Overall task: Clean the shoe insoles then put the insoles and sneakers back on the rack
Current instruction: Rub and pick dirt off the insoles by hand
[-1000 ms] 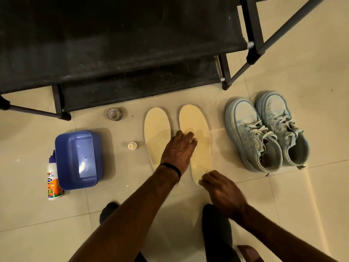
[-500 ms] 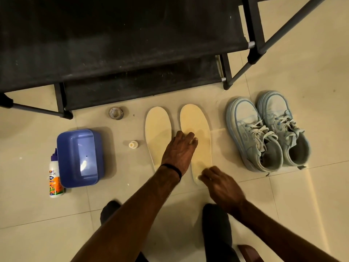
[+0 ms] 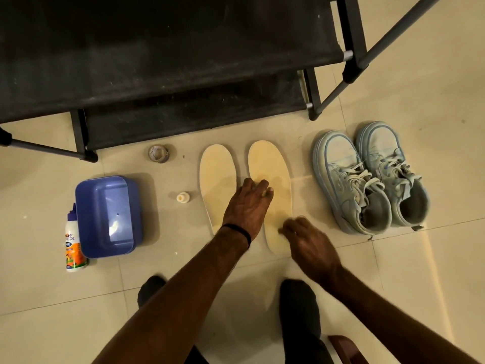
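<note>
The left hand (image 3: pixel 246 206) lies palm down, fingers (image 3: pixel 262 186) spread flat, across the gap between the two cream insoles, touching the right insole (image 3: pixel 273 174) and overlapping the left insole (image 3: pixel 216 177). The right hand (image 3: pixel 307 240) rests curled on the right insole's heel end; what its fingers grip, if anything, I cannot tell. Both insoles lie side by side on the tiled floor (image 3: pixel 420 271), before the black shoe rack (image 3: pixel 157 61). Pale blue sneakers (image 3: pixel 370 177) stand just right; a blue tub (image 3: pixel 107 216) and glue bottle (image 3: pixel 72 243) lie left
</note>
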